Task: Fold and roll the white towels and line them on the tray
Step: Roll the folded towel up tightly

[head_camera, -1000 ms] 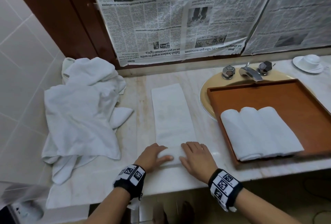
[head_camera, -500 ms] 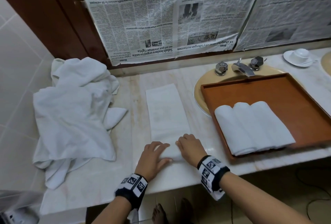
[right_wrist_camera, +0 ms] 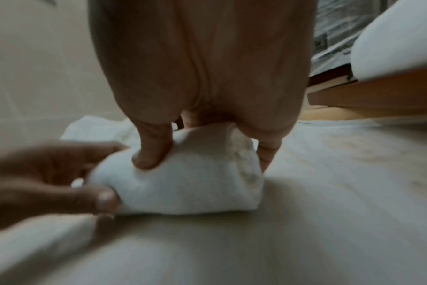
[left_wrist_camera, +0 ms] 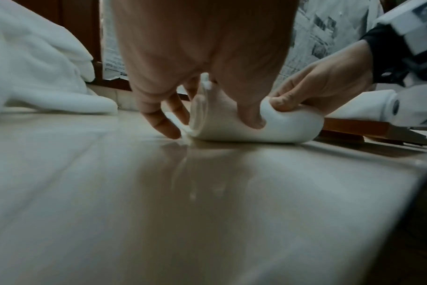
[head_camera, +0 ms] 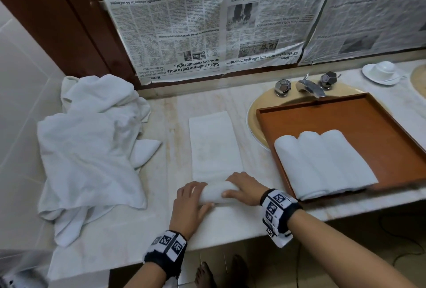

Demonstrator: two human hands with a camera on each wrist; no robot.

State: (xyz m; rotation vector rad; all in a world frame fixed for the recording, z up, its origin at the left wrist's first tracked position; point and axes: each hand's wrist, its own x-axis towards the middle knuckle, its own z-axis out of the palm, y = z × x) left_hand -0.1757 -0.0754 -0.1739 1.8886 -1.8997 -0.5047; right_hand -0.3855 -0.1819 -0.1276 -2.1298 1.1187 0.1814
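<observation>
A folded white towel [head_camera: 213,145] lies as a long strip on the marble counter, its near end wound into a short roll [head_camera: 215,193]. My left hand [head_camera: 191,204] grips the roll's left end, thumb under and fingers over; the left wrist view shows that roll [left_wrist_camera: 251,125] pinched the same way. My right hand [head_camera: 244,187] curls over its right end, thumb pressing the near side of the roll [right_wrist_camera: 183,183]. Three rolled white towels [head_camera: 322,163] lie side by side at the front left of the brown wooden tray [head_camera: 380,126].
A heap of loose white towels [head_camera: 92,145] covers the counter's left end against the tiled wall. The tray sits over a beige sink [head_camera: 255,112] with a chrome tap [head_camera: 310,87]. A white cup and saucer [head_camera: 382,72] stand far right. Newspaper covers the mirror behind.
The roll has grown thicker and moved away from me along the strip, with both hands travelling forward on it. The flat part of the towel is shorter.
</observation>
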